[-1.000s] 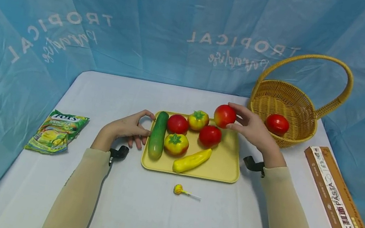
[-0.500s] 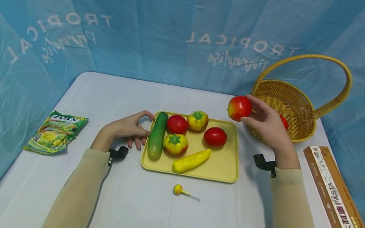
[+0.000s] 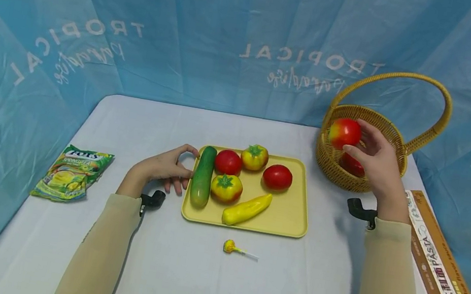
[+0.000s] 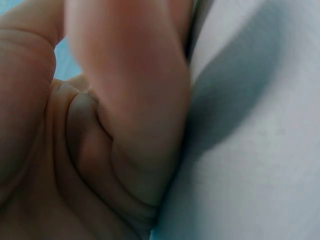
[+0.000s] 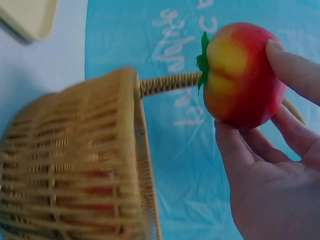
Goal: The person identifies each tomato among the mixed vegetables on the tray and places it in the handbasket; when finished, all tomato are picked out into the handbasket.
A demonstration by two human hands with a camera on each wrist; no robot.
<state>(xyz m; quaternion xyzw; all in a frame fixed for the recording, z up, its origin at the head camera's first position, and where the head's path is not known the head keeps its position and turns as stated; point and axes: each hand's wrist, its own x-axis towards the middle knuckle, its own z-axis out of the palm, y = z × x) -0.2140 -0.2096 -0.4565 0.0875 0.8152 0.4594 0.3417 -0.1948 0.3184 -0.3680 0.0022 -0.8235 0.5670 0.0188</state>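
While I watch through the head camera, the right hand [image 3: 379,159] grasps a red-and-yellow fruit [image 3: 345,133], thumb and fingertips bent around one side of it. The right wrist view gives me its green calyx [image 5: 202,62], pointing away from the palm. In the head view the fruit sits over the opening of the wicker basket [image 3: 393,126]; from the wrist I make it higher than the rim, apart from the weave. Inside the basket: one red fruit [image 3: 352,164], partly hidden from me by the hand and the held piece.

Left hand [image 3: 163,164]: at the left edge of the yellow tray [image 3: 288,222], beside the cucumber [image 3: 202,178]. Thumb and index finger reach the rim, other fingers bent below. I cannot tell whether they grip or merely touch; the left wrist view is mostly blurred skin and shadow.

On the tray, right of the cucumber, I count a round red fruit [image 3: 228,162], an oval red fruit [image 3: 277,177], two yellow-red fruits with green tops [image 3: 226,188] and a long yellow pepper [image 3: 246,210].

Elsewhere on the white tabletop: lollipop [image 3: 229,246] on the near side of the tray, Fox's candy bag [image 3: 72,175] far left, pasta box [image 3: 441,262] far right, partly behind the right forearm.
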